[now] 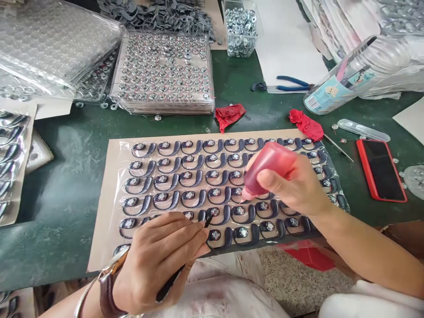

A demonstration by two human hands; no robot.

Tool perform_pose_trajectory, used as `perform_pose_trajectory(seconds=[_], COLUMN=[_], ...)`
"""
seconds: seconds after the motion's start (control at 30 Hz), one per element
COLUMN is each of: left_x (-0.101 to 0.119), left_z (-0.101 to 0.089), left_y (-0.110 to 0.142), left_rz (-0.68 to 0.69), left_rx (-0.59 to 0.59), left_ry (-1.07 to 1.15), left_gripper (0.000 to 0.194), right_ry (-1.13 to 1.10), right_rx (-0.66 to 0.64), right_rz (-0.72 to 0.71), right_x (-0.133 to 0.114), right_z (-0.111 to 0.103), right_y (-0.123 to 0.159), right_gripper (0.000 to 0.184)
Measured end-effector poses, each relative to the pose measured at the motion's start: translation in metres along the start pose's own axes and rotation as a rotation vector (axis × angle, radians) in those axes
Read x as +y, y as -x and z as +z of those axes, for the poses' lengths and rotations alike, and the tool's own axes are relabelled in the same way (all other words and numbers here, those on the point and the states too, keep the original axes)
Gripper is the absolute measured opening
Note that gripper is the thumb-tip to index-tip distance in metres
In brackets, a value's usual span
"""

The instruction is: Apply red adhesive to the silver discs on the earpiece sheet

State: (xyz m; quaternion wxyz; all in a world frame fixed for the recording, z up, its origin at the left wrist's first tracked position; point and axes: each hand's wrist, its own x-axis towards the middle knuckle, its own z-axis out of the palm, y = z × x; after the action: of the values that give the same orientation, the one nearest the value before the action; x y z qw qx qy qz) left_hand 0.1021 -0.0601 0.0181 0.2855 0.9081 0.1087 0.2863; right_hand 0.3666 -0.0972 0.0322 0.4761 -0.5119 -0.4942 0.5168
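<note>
Red plastic: one squeeze bottle [265, 170], gripped by the right hand [294, 187] at centre. The left hand [165, 251], lower centre, pinches one pair of black tweezers [169, 282] above six rows of ear hooks [200, 198].

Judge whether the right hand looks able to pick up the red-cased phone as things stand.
Probably not: the right hand is wrapped around a red squeeze bottle. Otherwise, the way looks free, with the red-cased phone lying uncovered on the green table.
</note>
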Motion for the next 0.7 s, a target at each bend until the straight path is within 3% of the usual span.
perform_pose_trajectory(seconds=[0.13,0.27,0.43,0.7], left_x=[0.006,0.005,-0.006,-0.008], left_z=[0.001,0.003,0.007,0.012], left_y=[0.002,0.008,0.004,-0.008], left_rz=[0.023,0.024,0.108,0.132], left_rx=[-0.037,-0.072,-0.062,-0.038], left_ry=[-0.094,-0.143,-0.279,-0.334], left_gripper=[0.015,0.02,0.022,0.018], right_ry=[0.065,0.155,0.101,0.168], right_rx=[-0.016,0.022,0.093,0.082], right_rz=[0.015,-0.086,-0.208,-0.275], right_x=[-0.003,0.013,0.041,0.051], right_z=[-0.013,0.004,0.026,0.028], right_y=[-0.008,-0.02,-0.027,-0.028], right_gripper=[0.028,0.018,0.01,0.011])
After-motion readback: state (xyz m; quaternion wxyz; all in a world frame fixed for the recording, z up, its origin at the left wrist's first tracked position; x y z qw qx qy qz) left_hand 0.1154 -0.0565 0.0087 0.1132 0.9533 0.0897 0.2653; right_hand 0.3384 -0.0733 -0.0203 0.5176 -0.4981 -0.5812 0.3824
